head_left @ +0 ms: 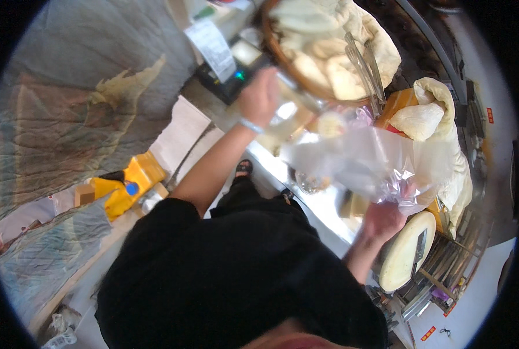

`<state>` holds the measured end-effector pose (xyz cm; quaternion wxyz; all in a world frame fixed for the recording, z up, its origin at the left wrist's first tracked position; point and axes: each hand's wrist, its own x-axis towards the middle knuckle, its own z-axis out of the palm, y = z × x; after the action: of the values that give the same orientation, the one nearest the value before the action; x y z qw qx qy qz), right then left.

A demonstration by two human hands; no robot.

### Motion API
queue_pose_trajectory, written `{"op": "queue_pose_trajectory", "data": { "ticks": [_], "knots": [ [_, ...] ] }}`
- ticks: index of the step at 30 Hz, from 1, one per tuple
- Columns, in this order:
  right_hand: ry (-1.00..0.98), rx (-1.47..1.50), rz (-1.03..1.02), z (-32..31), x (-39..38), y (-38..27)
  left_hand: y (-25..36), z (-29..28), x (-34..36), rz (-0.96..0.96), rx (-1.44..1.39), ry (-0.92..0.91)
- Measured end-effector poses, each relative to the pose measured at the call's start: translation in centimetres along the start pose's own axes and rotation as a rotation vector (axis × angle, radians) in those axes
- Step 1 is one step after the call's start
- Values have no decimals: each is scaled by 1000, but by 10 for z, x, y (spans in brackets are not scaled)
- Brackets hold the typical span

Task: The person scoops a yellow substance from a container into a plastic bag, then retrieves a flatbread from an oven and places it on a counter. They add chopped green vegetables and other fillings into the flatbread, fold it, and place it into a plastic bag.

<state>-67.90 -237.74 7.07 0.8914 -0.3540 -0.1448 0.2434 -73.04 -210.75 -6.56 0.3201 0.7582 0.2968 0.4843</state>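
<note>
My right hand (382,221) is closed round a thin, clear plastic bag (352,157), which spreads up and to the left over the metal counter. The bag is partly blurred, and I cannot make out anything inside it. My left hand (260,98) is raised beside a small black receipt printer (216,81) with a lit light. A white printed slip (211,49) hangs from the printer. Motion smears the left fingers, so their pose and anything in them are unclear.
At the far side stands a round basket (271,35) lined with cream cloth, with metal tongs (364,64) on it. A round board (407,256) with a dark-bladed knife (420,247) is at right. A yellow jug (146,174) and quilted cover (67,128) lie left.
</note>
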Motion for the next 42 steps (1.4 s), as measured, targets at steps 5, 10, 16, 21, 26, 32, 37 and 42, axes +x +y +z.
{"op": "queue_pose_trajectory", "data": {
  "ticks": [5,10,16,21,26,32,37,42],
  "knots": [
    [-62,119,162,-22,-7,2,-28,36,-14,246,485,-605],
    [58,248,198,-40,-5,14,16,14,-51,-99,81,-722],
    [89,350,239,-53,-19,5,76,-17,-101,-614,-736,-1240],
    [42,98,219,-72,-35,-7,104,-5,-92,-1197,-1369,-1306],
    [150,-265,337,-75,-55,-18,129,-19,-89,-659,-777,-1977],
    [230,90,153,-127,-84,-31,87,-72,-113,416,619,-1547],
    [154,192,260,-163,-84,-69,155,-25,-164,-590,-630,-1532],
    [6,78,248,-207,-92,-111,235,26,-211,-972,-1053,-1239]
  ]
}}
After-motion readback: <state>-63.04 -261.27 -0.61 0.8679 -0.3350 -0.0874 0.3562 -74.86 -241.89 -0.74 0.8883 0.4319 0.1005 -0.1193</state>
